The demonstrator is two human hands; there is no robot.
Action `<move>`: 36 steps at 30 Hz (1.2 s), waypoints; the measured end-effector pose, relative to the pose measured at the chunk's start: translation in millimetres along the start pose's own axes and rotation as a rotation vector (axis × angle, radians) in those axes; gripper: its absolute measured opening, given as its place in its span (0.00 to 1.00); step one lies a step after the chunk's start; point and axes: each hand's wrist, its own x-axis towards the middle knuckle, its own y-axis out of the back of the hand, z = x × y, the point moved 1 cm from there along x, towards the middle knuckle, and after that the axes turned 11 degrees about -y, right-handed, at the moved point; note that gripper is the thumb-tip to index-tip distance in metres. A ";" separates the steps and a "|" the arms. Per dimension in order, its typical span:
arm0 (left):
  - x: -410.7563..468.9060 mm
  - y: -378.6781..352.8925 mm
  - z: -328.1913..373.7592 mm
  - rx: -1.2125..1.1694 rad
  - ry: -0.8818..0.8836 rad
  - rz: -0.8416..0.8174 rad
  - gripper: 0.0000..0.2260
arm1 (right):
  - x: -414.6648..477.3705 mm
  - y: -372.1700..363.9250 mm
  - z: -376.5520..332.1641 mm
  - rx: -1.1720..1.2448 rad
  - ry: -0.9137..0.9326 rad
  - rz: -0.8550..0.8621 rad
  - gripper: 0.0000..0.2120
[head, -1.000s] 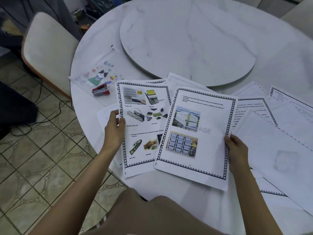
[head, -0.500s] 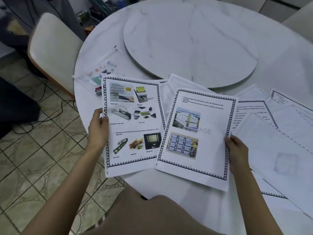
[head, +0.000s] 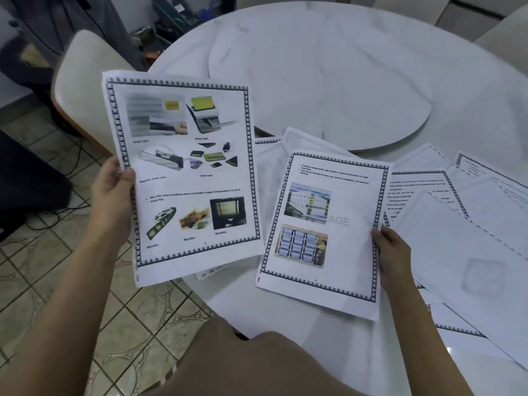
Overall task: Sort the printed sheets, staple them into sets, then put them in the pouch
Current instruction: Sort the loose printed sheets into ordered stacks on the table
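Grip of left hand (head: 114, 192) wrapping left edge of microfilm sheet (head: 185, 172), thumb on front. Sheet hanging raised above bench (head: 343, 67) edge, long axis pointing away from person. Grip of right hand (head: 393, 252) pinching right edge of storage sheet (head: 323, 232), which is resting over loose sheets (head: 457, 224). Pages sitting side by side, edges near, microfilm sheet on left. Likely sorting; stapling not yet begun. Pouch not showing.

A round white marble table (head: 471, 90) carries a raised marble turntable (head: 314, 81); a cream cushioned chair (head: 83, 78) stands just beside it on the patterned tiled floor (head: 57, 281).
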 end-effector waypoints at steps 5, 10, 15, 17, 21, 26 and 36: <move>-2.9 -27.9 -4.6 -0.050 0.091 -0.160 0.10 | -2.4 -4.6 3.8 -0.044 0.002 -0.045 0.05; -19.9 -69.5 -27.1 0.054 0.142 -0.339 0.08 | -12.1 -12.9 7.9 -0.083 0.036 -0.093 0.05; -47.5 -100.4 -50.3 0.205 0.237 -0.456 0.13 | -19.1 -22.1 13.4 -0.067 -0.002 -0.150 0.11; -59.0 -106.0 -55.8 0.270 0.232 -0.528 0.13 | -21.8 -23.7 15.0 -0.086 -0.017 -0.182 0.11; -72.7 -107.7 -66.1 0.407 0.127 -0.650 0.11 | -29.9 -25.4 11.9 -0.149 -0.008 -0.241 0.15; -75.1 -114.5 -63.9 0.558 -0.062 -0.666 0.08 | -36.3 -33.1 8.9 -0.293 0.068 -0.296 0.09; -66.3 -103.9 -61.0 0.460 -0.100 -0.571 0.13 | -19.1 -12.0 -6.1 -0.281 0.117 -0.187 0.07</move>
